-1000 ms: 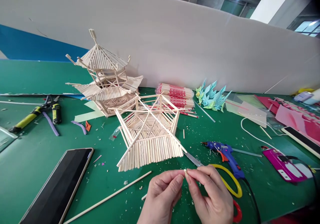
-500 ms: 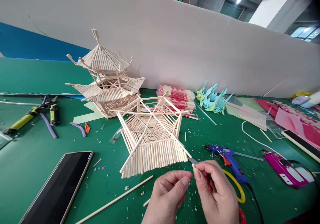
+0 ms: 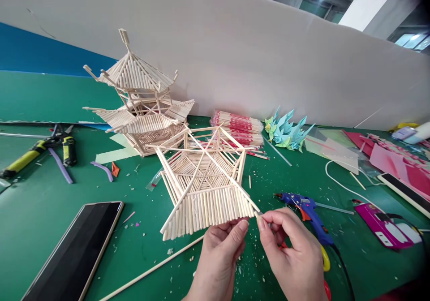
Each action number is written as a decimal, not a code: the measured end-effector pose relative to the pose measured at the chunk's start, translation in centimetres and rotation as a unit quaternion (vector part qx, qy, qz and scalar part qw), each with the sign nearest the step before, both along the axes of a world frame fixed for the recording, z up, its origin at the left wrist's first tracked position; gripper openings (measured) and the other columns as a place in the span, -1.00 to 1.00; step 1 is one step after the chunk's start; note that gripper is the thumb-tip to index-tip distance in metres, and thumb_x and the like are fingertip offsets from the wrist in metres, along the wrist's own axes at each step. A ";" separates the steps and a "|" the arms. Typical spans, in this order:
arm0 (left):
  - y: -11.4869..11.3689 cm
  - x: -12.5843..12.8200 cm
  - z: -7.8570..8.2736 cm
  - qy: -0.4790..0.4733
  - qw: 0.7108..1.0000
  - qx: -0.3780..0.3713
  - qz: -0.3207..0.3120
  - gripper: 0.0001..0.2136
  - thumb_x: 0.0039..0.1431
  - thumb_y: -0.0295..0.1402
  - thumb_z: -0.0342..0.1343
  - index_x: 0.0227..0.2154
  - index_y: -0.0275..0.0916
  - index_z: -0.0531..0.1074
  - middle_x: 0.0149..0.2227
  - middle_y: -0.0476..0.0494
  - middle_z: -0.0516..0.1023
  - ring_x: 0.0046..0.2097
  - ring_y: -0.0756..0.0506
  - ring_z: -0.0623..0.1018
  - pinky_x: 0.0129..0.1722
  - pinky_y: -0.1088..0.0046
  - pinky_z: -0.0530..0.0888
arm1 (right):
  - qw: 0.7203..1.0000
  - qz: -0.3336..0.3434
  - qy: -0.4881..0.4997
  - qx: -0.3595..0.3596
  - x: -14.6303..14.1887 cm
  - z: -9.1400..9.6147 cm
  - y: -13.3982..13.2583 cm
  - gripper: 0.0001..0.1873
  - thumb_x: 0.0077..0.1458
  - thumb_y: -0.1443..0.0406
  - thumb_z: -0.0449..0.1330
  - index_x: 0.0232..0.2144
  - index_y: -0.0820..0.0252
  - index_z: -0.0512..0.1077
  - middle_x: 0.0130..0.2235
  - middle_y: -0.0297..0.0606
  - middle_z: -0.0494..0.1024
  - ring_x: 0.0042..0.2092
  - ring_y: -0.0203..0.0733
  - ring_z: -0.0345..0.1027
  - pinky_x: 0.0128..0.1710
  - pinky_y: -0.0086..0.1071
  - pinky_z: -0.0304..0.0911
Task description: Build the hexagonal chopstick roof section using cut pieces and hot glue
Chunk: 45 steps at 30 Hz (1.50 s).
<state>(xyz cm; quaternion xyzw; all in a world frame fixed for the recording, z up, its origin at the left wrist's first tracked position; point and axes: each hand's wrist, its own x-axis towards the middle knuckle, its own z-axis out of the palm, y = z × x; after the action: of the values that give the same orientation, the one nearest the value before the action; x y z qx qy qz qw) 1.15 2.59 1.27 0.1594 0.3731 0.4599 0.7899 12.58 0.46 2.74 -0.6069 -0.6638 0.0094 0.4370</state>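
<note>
A model built of thin wooden sticks (image 3: 208,207) stands before me, with a sloping slatted panel at the front and crossed sticks over its open top. My left hand (image 3: 221,251) is closed at the panel's lower edge, thumb in front and fingers tucked partly beneath it. My right hand (image 3: 292,247) pinches a short, pale piece of stick (image 3: 258,216) between thumb and forefinger, against the panel's right corner. Partly covered by that hand are scissors with yellow and red handles (image 3: 325,260). A blue hot-glue gun (image 3: 309,209) lies to its right.
A taller stick pagoda (image 3: 134,108) stands behind left. Bundled sticks (image 3: 237,126) and folded blue paper (image 3: 285,131) sit along the wall. A phone (image 3: 74,251), pliers (image 3: 43,148) and a loose stick (image 3: 151,269) lie left; a magenta device (image 3: 383,225) with cables lies right.
My left hand has moved up to the panel's lower edge. My right hand has brought the short piece up to the right corner. The view has shifted slightly.
</note>
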 end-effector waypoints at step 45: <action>0.2 0.1 0.1 0.020 0.999 0.014 0.027 -0.71 -0.20 -0.32 0.33 -0.78 -0.30 0.35 -0.73 0.11 0.17 -0.59 0.11 0.10 -0.61 0.60 0.12 | 0.981 0.015 0.178 -0.070 0.6 -1.8 0.1 -0.92 0.14 0.29 0.09 -0.40 0.13 0.33 -0.47 -0.36 0.35 -0.50 -0.34 0.22 -0.56 -0.56 0.21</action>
<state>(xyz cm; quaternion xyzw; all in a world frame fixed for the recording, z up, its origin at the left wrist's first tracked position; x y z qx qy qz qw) 1.28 2.83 1.39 0.1690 0.3864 0.4832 0.7672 13.20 0.54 0.90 -0.6146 -0.5821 0.1698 0.5047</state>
